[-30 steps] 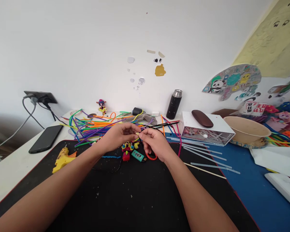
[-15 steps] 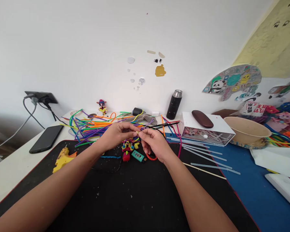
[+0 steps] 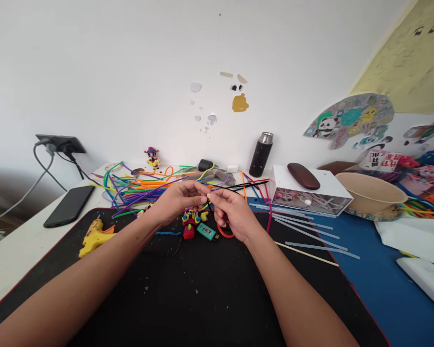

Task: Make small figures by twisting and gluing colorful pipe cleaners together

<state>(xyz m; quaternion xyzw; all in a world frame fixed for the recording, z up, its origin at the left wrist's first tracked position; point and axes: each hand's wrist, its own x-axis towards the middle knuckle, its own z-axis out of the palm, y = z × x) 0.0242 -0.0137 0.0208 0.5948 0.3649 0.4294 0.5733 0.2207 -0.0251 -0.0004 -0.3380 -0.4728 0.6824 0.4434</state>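
Observation:
In front of me the fingertips of my left hand [image 3: 175, 201] and my right hand [image 3: 234, 212] meet, both pinching a tiny pale-yellow piece [image 3: 209, 196], too small to name. An orange-red loop [image 3: 224, 233], looking like a scissors handle, shows under my right hand; whether the curled fingers hold it is hidden. Just below the fingertips lies a colourful pipe-cleaner figure [image 3: 190, 222] with a pink-red base. Beside it is a teal lighter-like object [image 3: 206, 231] with a cartoon print. A blue twisted strip [image 3: 168, 233] lies near my left wrist.
Behind my hands spread many coloured pipe cleaners [image 3: 130, 190]. A yellow glue gun [image 3: 94, 238] and a phone [image 3: 68, 206] lie left. Toward the right are glue sticks [image 3: 311, 233], a wooden stick [image 3: 307, 254], a white box [image 3: 278, 185], a black thermos [image 3: 261, 155] and a bowl [image 3: 371, 188].
My fingers have shifted slightly around the tiny yellow piece, and more of my right fingers curl inward. The view has tilted a little; the things on the desk stay put.

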